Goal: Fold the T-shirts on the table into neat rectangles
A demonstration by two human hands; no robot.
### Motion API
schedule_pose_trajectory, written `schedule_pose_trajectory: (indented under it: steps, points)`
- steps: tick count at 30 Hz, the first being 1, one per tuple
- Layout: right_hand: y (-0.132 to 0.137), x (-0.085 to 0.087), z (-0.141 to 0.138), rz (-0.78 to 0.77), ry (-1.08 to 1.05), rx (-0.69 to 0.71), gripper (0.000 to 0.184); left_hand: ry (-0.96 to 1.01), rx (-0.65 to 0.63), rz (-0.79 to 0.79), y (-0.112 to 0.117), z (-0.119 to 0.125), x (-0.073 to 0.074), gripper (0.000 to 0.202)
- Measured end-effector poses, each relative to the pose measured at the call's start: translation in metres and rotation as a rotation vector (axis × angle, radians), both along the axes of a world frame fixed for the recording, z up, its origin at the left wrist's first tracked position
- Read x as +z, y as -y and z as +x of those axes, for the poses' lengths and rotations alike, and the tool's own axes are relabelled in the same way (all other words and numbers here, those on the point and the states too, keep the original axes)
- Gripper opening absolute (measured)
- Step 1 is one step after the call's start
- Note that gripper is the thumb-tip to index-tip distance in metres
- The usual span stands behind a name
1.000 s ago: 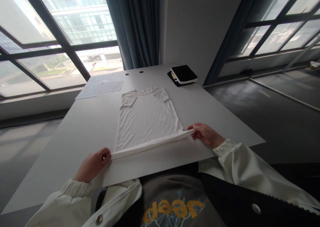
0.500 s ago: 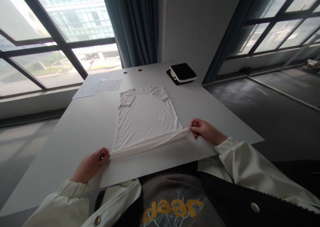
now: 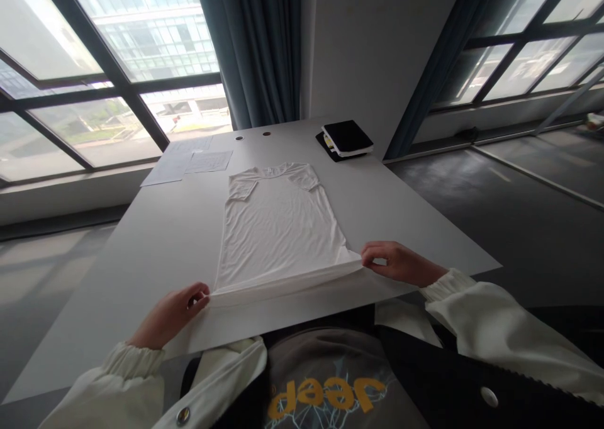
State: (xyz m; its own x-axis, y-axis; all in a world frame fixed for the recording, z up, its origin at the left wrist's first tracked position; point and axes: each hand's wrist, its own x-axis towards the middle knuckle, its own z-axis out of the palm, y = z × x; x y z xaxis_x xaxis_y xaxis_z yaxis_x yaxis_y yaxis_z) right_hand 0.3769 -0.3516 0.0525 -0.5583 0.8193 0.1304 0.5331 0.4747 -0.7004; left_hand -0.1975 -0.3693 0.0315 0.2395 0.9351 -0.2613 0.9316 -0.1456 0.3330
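Observation:
A white T-shirt (image 3: 278, 221) lies spread on the white table, its neck at the far side and its short sleeves turned in over the body. My left hand (image 3: 172, 312) pinches the near left corner of its hem. At the near right corner, my right hand (image 3: 399, 262) grips the hem between thumb and fingers. Between the two hands the hem is stretched taut, looking slightly raised from the table near the right hand. Light wrinkles run across the shirt's body.
On the white table (image 3: 155, 246), sheets of paper (image 3: 207, 161) lie at the far left. A black-covered book or folder (image 3: 348, 137) sits at the far right. Two round holes are near the back edge, before a blue curtain (image 3: 262, 51) and windows.
My right hand has come nearer to me and slightly right, drawing the right hem corner with it. My left hand stays almost in place, still pinching its corner.

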Motion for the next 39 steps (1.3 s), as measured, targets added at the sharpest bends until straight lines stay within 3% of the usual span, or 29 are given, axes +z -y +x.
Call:
schedule_pose_trajectory:
  steps: [4,7,12,14,17,20,22,27,32,39]
  points:
    - [0.016,-0.006,0.005,-0.124,0.159,0.077,0.013,0.075,-0.141,-0.115,0.006,0.0,0.002,0.033]
    - [0.021,-0.006,0.007,-0.212,0.201,0.006,0.022,0.082,-0.237,-0.146,0.004,0.008,0.012,0.037]
    - [-0.006,-0.004,-0.01,0.043,0.164,-0.153,0.023,0.097,-0.229,0.071,-0.023,0.041,0.026,0.04]
    - [-0.021,-0.012,-0.03,0.143,0.173,-0.149,0.025,0.113,-0.243,0.237,-0.037,0.06,0.017,0.038]
    - [-0.034,-0.04,-0.065,0.238,0.27,-0.127,0.037,0.085,-0.321,0.388,-0.051,0.087,-0.01,0.037]
    - [-0.031,-0.071,-0.084,0.284,0.435,-0.118,0.059,0.021,-0.422,0.468,-0.047,0.106,-0.038,0.042]
    - [-0.024,-0.084,-0.085,0.291,0.487,-0.122,0.063,-0.007,-0.431,0.532,-0.037,0.11,-0.048,0.046]
    - [-0.019,-0.086,-0.068,0.245,0.525,-0.08,0.064,-0.002,-0.516,0.537,-0.014,0.107,-0.05,0.051]
    - [-0.021,-0.084,-0.065,0.223,0.542,-0.076,0.064,-0.015,-0.595,0.442,-0.009,0.105,-0.052,0.056]
    - [-0.027,-0.084,-0.056,0.177,0.58,-0.012,0.07,-0.017,-0.654,0.447,0.001,0.106,-0.049,0.059]
